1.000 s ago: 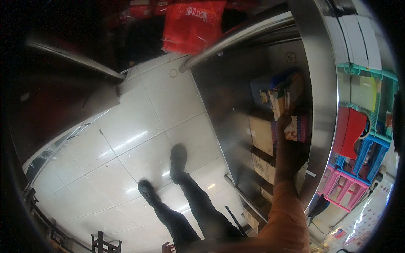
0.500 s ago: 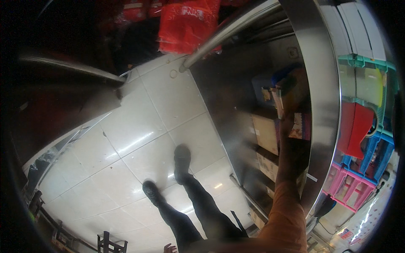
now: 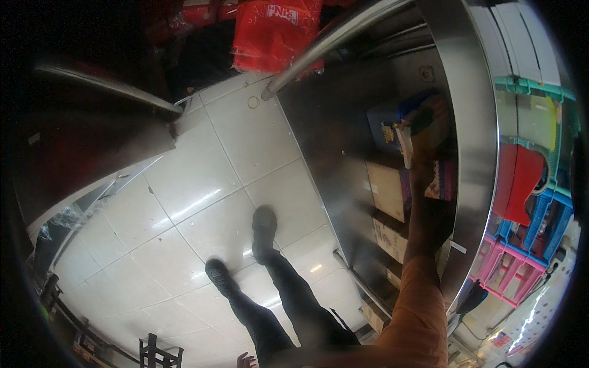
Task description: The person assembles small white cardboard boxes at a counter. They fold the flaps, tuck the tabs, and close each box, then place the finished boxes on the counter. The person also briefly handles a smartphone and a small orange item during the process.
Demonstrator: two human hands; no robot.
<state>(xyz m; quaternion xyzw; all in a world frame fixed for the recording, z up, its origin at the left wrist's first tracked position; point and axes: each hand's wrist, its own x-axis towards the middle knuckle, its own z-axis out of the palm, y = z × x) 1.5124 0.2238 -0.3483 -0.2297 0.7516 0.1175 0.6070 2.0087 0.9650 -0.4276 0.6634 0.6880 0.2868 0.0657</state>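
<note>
My right arm, in an orange sleeve, reaches into the shadowed shelf space under a steel counter [image 3: 475, 110]. There my right hand [image 3: 423, 165] is beside a blue bin [image 3: 380, 126] and some light-coloured packets or papers [image 3: 403, 144] at the bin's edge. Its fingers are too dark to make out, so a grip does not show. Just below the hand stands a tan cardboard box [image 3: 386, 187], and a patterned purple box [image 3: 440, 181] lies to its right. Low at the bottom edge, my left hand [image 3: 246, 360] shows only partly, fingers slightly apart with nothing seen in them.
More cardboard boxes [image 3: 389, 239] line the lower shelf. Colourful plastic baskets [image 3: 515, 264] and a red holder [image 3: 515, 184] stand on the counter at right. A steel leg [image 3: 331, 52] rises near red plastic-wrapped packages [image 3: 276, 37]. White tiles [image 3: 202, 190] cover the floor.
The view has shifted slightly. My right hand stays inside the shelf by the blue bin, and my left hand remains low at the bottom edge.
</note>
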